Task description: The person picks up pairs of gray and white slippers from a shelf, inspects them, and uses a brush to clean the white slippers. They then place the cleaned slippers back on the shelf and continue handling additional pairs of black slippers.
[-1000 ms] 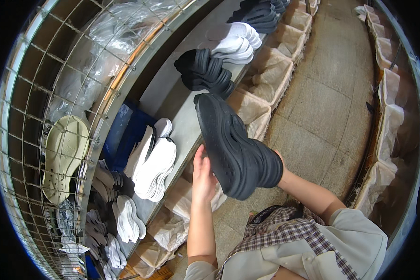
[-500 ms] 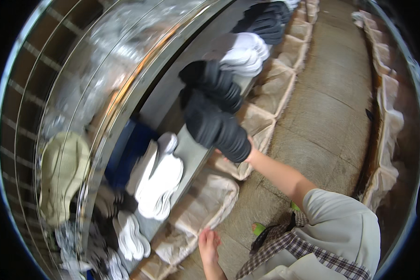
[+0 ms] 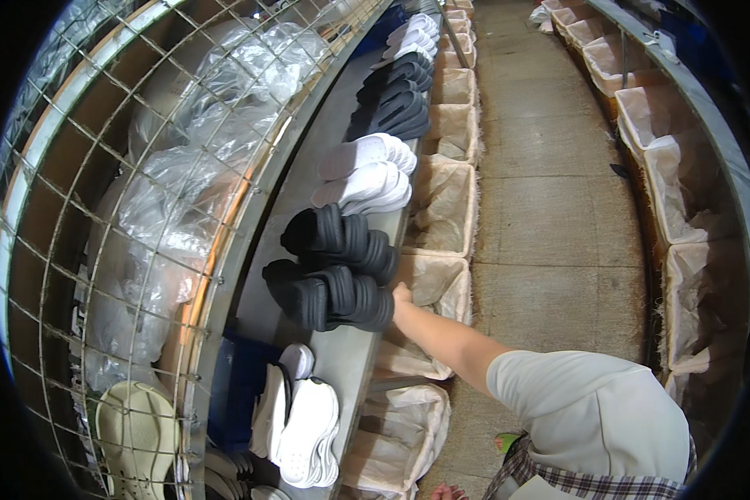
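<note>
My right hand point(image 3: 402, 302) is closed at the right end of the nearer stack of black foam shoe soles point(image 3: 329, 296); its fingers are partly hidden by the stack. That stack lies across the grey metal ledge point(image 3: 250, 312), its end over the ledge's edge. A second black sole stack point(image 3: 342, 237) lies right against it on the far side. Just beyond are stacked white soles point(image 3: 362, 187). Nearer to me, more white soles point(image 3: 308, 429) lie on the ledge. At the lower edge, only the fingertips of my left hand point(image 3: 450, 492) show, slightly curled and apart, with nothing in them.
Fabric-lined bins point(image 3: 437, 204) line the ledge's right side, with another row point(image 3: 671, 187) across the aisle floor point(image 3: 558, 217). A wire mesh guard point(image 3: 83, 179) on the left fronts clear plastic bags point(image 3: 217, 142) and a pale green sole point(image 3: 137, 429). A dark blue bin point(image 3: 235, 392) stands beside the ledge.
The view has shifted, showing more of the aisle. The nearer black stack, with my right hand at its end, now lies flatter beside the other one. My left hand has dropped mostly out of view.
</note>
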### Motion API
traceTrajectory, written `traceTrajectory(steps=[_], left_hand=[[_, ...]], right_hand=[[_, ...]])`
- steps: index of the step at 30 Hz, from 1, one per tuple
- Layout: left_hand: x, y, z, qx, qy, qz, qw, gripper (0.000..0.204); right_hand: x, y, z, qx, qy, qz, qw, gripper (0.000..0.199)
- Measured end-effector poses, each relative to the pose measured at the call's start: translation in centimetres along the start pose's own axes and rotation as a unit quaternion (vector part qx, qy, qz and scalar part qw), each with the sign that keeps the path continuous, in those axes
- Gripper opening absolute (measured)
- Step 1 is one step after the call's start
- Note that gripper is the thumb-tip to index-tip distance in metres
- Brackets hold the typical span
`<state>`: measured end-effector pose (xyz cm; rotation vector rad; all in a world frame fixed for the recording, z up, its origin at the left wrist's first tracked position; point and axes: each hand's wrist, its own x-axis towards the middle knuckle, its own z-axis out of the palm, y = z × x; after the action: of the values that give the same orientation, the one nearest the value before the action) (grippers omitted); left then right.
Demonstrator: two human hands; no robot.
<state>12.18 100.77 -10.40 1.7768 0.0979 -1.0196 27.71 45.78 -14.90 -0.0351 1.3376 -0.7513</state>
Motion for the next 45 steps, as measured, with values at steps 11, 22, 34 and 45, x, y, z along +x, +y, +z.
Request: traceTrajectory(steps=[11,22,34,45], left_hand=[[3.4,1.0,3.2,0.072,-0.056,0.033,0.995,0.064],[12.5,15.2,10.0,0.157,0.050,0.474,0.865,0.104],[18.4,26.8,17.6,0.365,0.279,0.519,0.721,0.080],[18.5,29.9,18.6,0.318,0.272,0.505,0.755,0.062]], right_hand=[[5.9,1.3,-8.4,-0.050,-0.205,-0.005,0.978,0.042],[3.8,2.6,-41.3,-0.360,-0.160,0.125,0.911,0.019],[0.8,-2.8,-57.8,-0.206,-0.045,0.063,0.976,0.014],[-1.5,-4.6,-64.1,-0.152,-0.005,0.052,0.987,0.016]])
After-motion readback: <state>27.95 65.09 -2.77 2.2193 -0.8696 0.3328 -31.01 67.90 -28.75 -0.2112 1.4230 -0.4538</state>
